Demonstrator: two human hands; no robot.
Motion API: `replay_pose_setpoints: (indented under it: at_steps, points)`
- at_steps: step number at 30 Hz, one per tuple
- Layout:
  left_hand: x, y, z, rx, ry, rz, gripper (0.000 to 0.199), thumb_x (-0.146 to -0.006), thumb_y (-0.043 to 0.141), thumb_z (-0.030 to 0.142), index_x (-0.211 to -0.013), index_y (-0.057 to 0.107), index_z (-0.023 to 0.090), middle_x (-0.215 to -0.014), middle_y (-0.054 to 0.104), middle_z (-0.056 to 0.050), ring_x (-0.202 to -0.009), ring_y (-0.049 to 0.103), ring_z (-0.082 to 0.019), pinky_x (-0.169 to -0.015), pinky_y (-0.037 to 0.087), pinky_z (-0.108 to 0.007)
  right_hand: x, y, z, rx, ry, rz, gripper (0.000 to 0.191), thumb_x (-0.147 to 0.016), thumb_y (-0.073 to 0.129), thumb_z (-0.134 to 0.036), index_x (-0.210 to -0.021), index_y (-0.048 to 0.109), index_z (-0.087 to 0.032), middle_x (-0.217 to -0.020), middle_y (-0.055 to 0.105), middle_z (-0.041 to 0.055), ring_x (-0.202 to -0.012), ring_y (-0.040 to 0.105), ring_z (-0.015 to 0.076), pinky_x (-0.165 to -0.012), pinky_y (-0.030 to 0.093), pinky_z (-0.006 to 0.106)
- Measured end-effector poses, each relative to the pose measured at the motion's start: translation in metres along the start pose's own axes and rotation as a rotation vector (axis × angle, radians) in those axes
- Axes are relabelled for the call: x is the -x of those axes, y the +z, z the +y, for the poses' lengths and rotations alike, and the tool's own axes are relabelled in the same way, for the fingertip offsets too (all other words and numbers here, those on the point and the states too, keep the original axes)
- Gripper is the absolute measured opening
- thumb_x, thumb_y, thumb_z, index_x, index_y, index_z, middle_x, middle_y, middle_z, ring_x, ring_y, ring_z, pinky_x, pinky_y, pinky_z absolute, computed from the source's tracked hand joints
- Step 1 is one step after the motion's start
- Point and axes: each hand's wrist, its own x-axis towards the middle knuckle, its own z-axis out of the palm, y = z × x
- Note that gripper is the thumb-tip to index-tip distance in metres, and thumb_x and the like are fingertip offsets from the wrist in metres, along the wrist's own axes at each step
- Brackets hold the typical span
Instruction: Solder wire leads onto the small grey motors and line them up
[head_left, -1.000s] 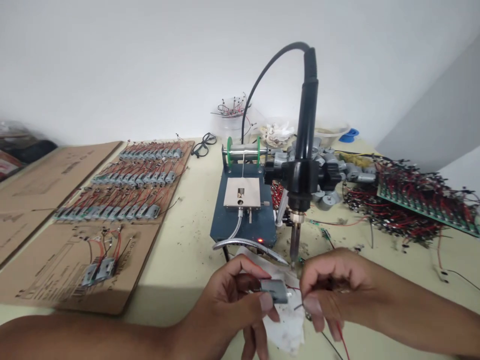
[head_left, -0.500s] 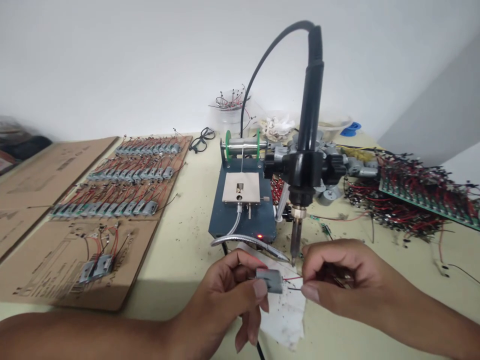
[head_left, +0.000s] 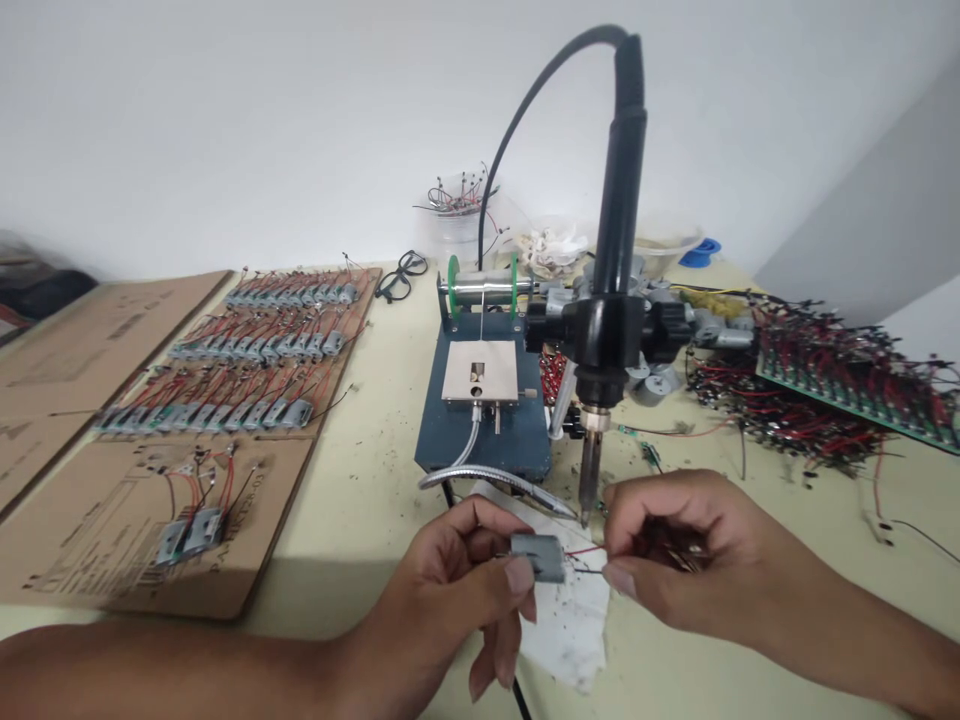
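Where the hands (head_left: pixel 469 590) hold them, the motor (head_left: pixel 544 556) and wires (head_left: pixel 587 550) are partly hidden.

Black glasses (head_left: pixel 403 276) are lying on the pale bench (head_left: pixel 360 490), near a clear tub (head_left: pixel 450 236). To the right of this tub there is a crumpled white tissue (head_left: pixel 556 248), then a pale bowl (head_left: pixel 666 256), and just beside the bowl a blue plastic piece (head_left: pixel 700 252). A plain grey-white wall (head_left: pixel 285 120) stands behind them. At the far left edge, a dark bundle (head_left: pixel 49 292) is near the flat cardboard (head_left: pixel 82 345).
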Motion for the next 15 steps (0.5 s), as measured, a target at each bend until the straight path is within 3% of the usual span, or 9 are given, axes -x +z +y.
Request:
replay_pose_setpoints:
  at_steps: [7, 12, 15]
  points:
    - [0.000, 0.003, 0.003, 0.013, -0.007, 0.023, 0.042, -0.085, 0.087, 0.044, -0.100, 0.059, 0.017, -0.073, 0.069, 0.004, -0.042, 0.057, -0.004, -0.038, 0.040, -0.011, 0.000, -0.005, 0.001, 0.074, -0.022, -0.041, 0.026, -0.079, 0.091, -0.039, -0.074, 0.073, -0.022, -0.066, 0.055, -0.0043, -0.059, 0.044, 0.0103, -0.056, 0.031, 0.026]
    - [0.001, 0.000, 0.001, 0.017, -0.023, -0.011, 0.040, -0.087, 0.085, 0.044, -0.101, 0.057, 0.018, -0.071, 0.067, 0.005, -0.042, 0.056, -0.004, -0.037, 0.040, -0.011, 0.002, -0.025, -0.008, 0.262, -0.302, -0.134, 0.022, -0.099, 0.077, -0.042, -0.084, 0.073, -0.025, -0.095, 0.063, 0.0002, -0.084, 0.058, 0.0156, -0.074, 0.042, 0.030]
    - [0.003, 0.000, -0.001, 0.000, -0.036, -0.042, 0.037, -0.089, 0.084, 0.042, -0.101, 0.057, 0.019, -0.071, 0.067, 0.005, -0.043, 0.058, -0.004, -0.038, 0.042, -0.010, 0.007, -0.044, -0.016, 0.412, -0.359, -0.138, 0.030, -0.108, 0.063, -0.046, -0.087, 0.072, -0.027, -0.090, 0.061, 0.0003, -0.082, 0.057, 0.0161, -0.073, 0.042, 0.033]
